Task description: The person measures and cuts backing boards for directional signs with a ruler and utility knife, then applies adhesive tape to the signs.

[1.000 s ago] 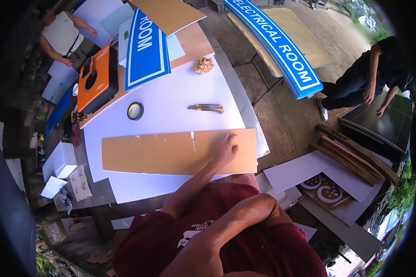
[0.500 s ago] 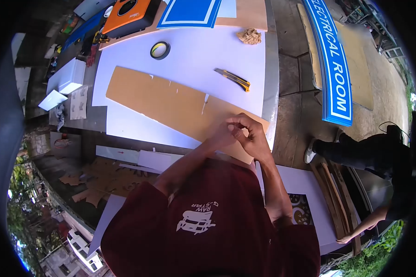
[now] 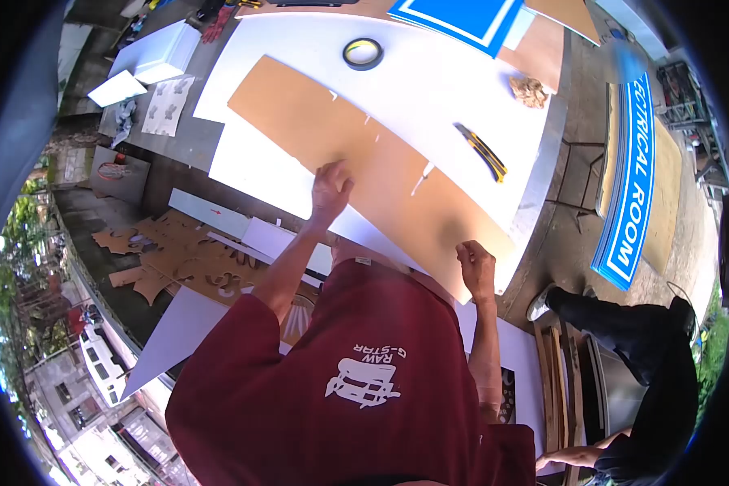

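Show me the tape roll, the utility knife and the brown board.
tape roll [image 3: 347, 54], head view, left rim of the ring.
utility knife [image 3: 479, 151], head view, middle of its handle.
brown board [image 3: 381, 174], head view, bare middle.

- Blue sign with white lettering [image 3: 630, 186]: first letters lost in the blurred lens rim; "CTRICAL ROOM" legible.
- Blue-and-white panel [image 3: 454, 14]: cut off by the top edge.
- Long brown cardboard sheet [image 3: 364, 154]: near corner hidden under the right hand [image 3: 476, 266]; grip indeterminable.
- Left hand [image 3: 330, 188]: palm hidden.
- Crumpled tan wad [image 3: 530, 91]: too small to identify.
- Co-worker in dark clothing [image 3: 640, 348]: upper body merges into the dark rim.
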Demonstrator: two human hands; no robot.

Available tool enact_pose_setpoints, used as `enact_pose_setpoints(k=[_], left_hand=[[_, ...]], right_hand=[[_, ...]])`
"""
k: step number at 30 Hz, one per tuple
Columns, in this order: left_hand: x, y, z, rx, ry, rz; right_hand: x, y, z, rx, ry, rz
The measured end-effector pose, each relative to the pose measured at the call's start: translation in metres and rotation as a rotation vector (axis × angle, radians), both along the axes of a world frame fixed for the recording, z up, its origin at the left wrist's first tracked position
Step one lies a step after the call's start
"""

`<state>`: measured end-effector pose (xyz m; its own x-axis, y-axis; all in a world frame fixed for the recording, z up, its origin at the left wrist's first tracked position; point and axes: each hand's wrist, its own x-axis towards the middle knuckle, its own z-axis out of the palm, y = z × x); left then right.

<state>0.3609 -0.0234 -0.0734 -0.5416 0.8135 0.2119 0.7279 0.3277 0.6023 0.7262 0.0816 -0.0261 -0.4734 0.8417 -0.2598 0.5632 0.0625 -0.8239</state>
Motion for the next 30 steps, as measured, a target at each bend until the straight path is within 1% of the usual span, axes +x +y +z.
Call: enact_pose_setpoints(k=[2, 3, 5, 6, 8, 9, 10, 11, 12, 15, 18, 19, 21, 24, 25, 26, 27, 30], left_hand=[[-0.059, -0.010, -0.003, 0.024, 0.053, 0.100], [-0.088, -0.015, -0.004, 0.031, 0.176, 0.110], [-0.138, -0.021, 0.001, 0.042, 0.289, 0.125], [-0.161, -0.025, 0.001, -0.006, 0.288, 0.131], [-0.203, -0.030, -0.002, 0.027, 0.346, 0.113], [-0.220, -0.035, -0.003, 0.037, 0.375, 0.106], [-0.234, -0.040, -0.004, -0.047, 0.382, 0.087], [-0.245, -0.045, -0.004, -0.050, 0.377, 0.071], [-0.254, -0.046, -0.003, -0.041, 0.384, 0.048], [-0.272, -0.051, -0.008, -0.052, 0.348, -0.026], [-0.274, -0.050, -0.003, -0.012, 0.315, -0.038], [-0.274, -0.050, -0.002, -0.040, 0.302, -0.025], [-0.274, -0.052, -0.002, -0.053, 0.279, -0.018], [-0.276, -0.056, -0.018, -0.104, 0.174, 0.026], [-0.277, -0.054, -0.017, -0.087, 0.207, 0.018], [-0.282, -0.051, -0.019, -0.098, 0.188, 0.037], [-0.279, -0.054, -0.024, -0.119, 0.149, 0.047], [-0.277, -0.053, -0.002, -0.139, 0.095, 0.038]], right_hand=[[-0.032, 0.002, 0.012, -0.106, -0.024, -0.013], [-0.051, 0.003, 0.010, -0.106, -0.001, 0.004], [-0.089, -0.001, 0.004, -0.114, 0.034, 0.035], [-0.111, -0.003, 0.003, -0.125, 0.019, 0.034], [-0.156, -0.007, -0.001, -0.146, -0.018, 0.052], [-0.176, -0.010, -0.004, -0.147, 0.013, 0.076], [-0.196, -0.012, -0.008, -0.149, 0.045, 0.095], [-0.215, -0.011, -0.012, -0.142, 0.084, 0.103], [-0.235, -0.010, -0.017, -0.137, 0.046, 0.131], [-0.299, -0.006, -0.006, -0.139, 0.023, 0.211], [-0.364, -0.003, -0.009, -0.133, 0.050, 0.282], [-0.389, 0.000, -0.007, -0.143, 0.077, 0.312], [-0.433, 0.001, -0.005, -0.176, 0.123, 0.374], [-0.502, 0.007, -0.007, -0.328, 0.207, 0.504], [-0.533, 0.014, -0.006, -0.335, 0.209, 0.542], [-0.558, 0.017, -0.006, -0.349, 0.205, 0.569], [-0.574, 0.015, -0.008, -0.377, 0.186, 0.585], [-0.631, 0.011, -0.006, -0.364, 0.164, 0.463]])
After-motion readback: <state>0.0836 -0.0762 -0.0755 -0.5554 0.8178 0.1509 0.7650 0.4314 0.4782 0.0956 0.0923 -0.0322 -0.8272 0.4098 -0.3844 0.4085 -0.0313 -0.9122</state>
